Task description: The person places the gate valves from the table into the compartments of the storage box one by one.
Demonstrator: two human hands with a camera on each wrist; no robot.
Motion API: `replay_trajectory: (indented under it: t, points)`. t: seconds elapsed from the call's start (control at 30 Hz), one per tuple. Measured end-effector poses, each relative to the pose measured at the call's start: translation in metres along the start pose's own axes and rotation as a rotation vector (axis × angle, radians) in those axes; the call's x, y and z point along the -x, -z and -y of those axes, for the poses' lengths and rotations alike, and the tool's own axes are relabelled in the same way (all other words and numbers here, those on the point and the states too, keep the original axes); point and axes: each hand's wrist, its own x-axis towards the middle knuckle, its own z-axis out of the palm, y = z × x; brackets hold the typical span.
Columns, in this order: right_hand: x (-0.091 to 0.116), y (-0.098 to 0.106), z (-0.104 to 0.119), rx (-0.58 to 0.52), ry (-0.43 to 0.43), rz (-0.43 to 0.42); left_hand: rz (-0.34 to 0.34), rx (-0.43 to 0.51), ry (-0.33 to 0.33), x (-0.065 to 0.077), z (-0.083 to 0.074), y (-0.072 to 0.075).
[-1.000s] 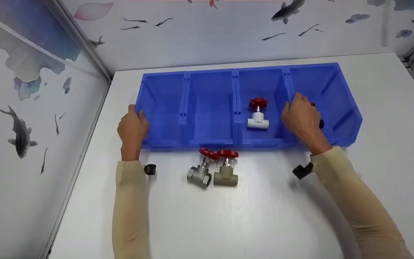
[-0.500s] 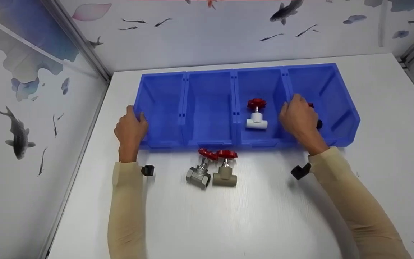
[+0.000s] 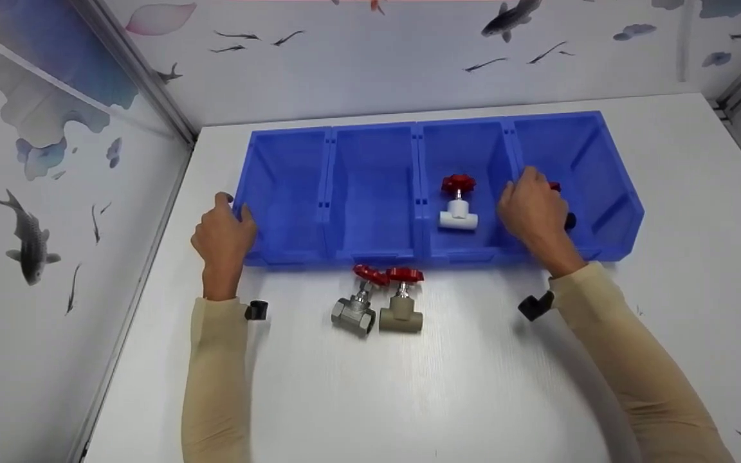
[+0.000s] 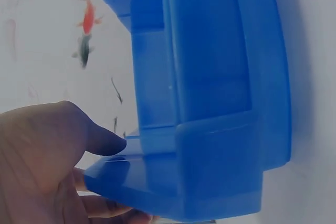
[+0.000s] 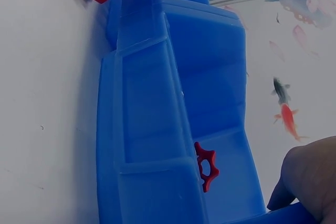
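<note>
A row of joined blue storage bins stands at the back of the table. My left hand holds the side wall of the leftmost bin, thumb on the inner side and fingers outside, as the left wrist view shows. Over the wall between the third and fourth bins, my right hand grips the rim. A white valve with a red handwheel lies in the third bin. In the fourth, another red-handled valve is mostly hidden behind my right hand. Before the bins lie a metal valve and a tan valve, both red-handled.
White panels with painted fish rise behind and to the left of the white table. Both wrists carry small black cameras; the left one sits above the tabletop.
My left hand has shifted slightly left and toward me, its thumb and index finger more spread at the rim. My right hand, the bins and the valves stay about where they were.
</note>
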Motion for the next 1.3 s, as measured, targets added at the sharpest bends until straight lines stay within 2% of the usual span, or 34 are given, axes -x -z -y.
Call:
replay_trajectory:
  t: [0.27, 0.43, 0.87, 0.97, 1.1, 1.2, 1.3]
  points:
    - [0.000, 0.000, -0.001, 0.012, 0.013, -0.027, -0.087, 0.013, -0.036, 0.016, -0.008, 0.011]
    - [-0.001, 0.000, 0.000, 0.015, 0.012, -0.014, -0.122, 0.023, -0.065, 0.025, -0.016, 0.015]
    - [-0.002, 0.001, 0.001, 0.029, 0.009, 0.018, -0.225, 0.078, -0.159, 0.047, -0.026, 0.016]
    - [-0.002, 0.001, 0.001, 0.034, 0.010, 0.022, -0.247, 0.095, -0.210, 0.053, -0.030, 0.015]
    - [-0.002, 0.000, 0.001, 0.035, 0.003, 0.029, -0.249, 0.122, -0.328, 0.060, -0.034, 0.011]
    - [-0.001, -0.001, 0.000, 0.035, 0.009, 0.023, -0.209, 0.148, -0.423, 0.066, -0.037, 0.008]
    - [-0.001, -0.001, -0.001, 0.034, 0.021, 0.011, -0.138, 0.184, -0.475, 0.074, -0.042, 0.006]
